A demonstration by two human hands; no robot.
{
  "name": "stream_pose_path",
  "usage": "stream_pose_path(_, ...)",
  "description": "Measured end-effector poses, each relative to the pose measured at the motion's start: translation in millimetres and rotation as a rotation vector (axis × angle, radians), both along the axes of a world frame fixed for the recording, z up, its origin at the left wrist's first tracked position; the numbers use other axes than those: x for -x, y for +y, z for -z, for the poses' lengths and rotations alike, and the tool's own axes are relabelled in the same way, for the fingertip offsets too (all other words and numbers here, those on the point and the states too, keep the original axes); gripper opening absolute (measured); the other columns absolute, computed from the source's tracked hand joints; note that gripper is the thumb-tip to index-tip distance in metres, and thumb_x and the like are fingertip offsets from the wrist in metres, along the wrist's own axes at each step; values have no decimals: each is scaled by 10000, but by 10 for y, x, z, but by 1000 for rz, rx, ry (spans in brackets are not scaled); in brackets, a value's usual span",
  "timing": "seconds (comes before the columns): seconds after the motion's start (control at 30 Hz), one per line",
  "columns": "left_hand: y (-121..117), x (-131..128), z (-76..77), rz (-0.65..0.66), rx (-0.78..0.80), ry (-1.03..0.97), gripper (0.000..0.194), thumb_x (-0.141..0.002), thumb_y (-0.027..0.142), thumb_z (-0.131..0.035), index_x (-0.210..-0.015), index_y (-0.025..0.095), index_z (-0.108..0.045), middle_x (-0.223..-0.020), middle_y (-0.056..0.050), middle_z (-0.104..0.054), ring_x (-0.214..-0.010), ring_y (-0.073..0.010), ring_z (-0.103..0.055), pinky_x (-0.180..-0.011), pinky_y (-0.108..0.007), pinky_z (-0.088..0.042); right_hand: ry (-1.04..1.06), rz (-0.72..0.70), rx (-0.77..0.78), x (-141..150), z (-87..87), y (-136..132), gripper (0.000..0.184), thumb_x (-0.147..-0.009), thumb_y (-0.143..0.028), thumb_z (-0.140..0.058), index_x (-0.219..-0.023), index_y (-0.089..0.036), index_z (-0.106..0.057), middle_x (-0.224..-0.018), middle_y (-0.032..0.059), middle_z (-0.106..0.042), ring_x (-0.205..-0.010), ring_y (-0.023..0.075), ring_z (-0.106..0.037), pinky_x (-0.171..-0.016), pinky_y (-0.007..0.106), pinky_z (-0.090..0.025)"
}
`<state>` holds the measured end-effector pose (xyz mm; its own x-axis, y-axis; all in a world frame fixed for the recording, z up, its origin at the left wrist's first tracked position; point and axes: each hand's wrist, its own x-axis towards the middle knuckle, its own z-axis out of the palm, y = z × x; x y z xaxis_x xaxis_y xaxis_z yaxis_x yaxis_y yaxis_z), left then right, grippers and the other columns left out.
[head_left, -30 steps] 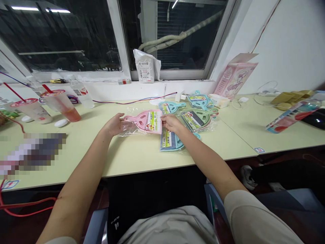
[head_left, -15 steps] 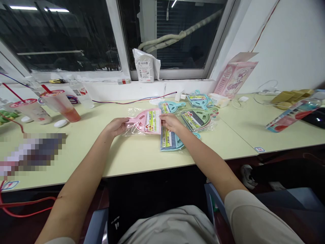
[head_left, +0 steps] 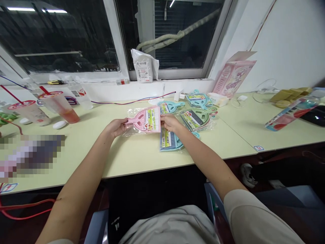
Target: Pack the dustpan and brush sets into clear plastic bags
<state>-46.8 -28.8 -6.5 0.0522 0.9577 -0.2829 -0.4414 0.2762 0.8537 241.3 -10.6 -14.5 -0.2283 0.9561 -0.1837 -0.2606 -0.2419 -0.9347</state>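
Note:
A pink dustpan set (head_left: 146, 121) in a clear plastic bag is held just above the pale green table (head_left: 132, 152), tilted up toward me. My left hand (head_left: 116, 127) is closed on its handle end. My right hand (head_left: 170, 122) pinches the wide right edge by the printed label. Directly under my right hand lies a blue packaged dustpan set (head_left: 169, 140) flat on the table. Behind it sit more packaged sets, a green one (head_left: 196, 118) and two teal ones (head_left: 170, 106) (head_left: 198, 99).
Two drink cups with red straws (head_left: 62, 106) (head_left: 29, 112) and a bottle stand at the left. A pink box (head_left: 232, 77) leans on the right wall. A white parcel (head_left: 143, 67) sits on the windowsill. A long packaged item (head_left: 289, 115) lies far right. Red cable (head_left: 25, 211) hangs below left.
Both hands have lifted and tilted the pink dustpan set so its face turns more upright; my left hand closed further round the handle end.

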Motion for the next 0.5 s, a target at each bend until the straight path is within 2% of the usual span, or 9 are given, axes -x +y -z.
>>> stream_pose_path(0.13, 29, 56, 23, -3, 1, 52, 277, -999, 11, -428, -1191, -48, -620, -1040, -257, -725, -938, -276, -787, -795, -322, -680, -27, 108, -27, -22, -45, -28, 232, -870, 89, -552, -828, -89, -694, -666, 56, -731, -589, 141, -691, -664, 271, -624)
stream_pose_path(0.3, 63, 186, 19, -29, 12, 61, 299, -1001, 6, -421, -1216, -35, -624, -1060, -242, -730, -940, -274, -794, -790, -335, -689, -142, 168, -77, -55, -56, -15, 180, -842, 80, -628, -809, -89, -678, -645, 59, -710, -553, 149, -686, -580, 268, -619)
stream_pose_path(0.5, 84, 336, 26, 0, 24, 117, 299, -952, -21, -464, -1188, -46, -645, -1068, -268, -731, -925, -287, -797, -788, -341, -692, -222, 85, -97, -21, -36, -32, 180, -803, 72, -656, -810, -108, -657, -660, 60, -718, -548, 160, -689, -538, 268, -615)
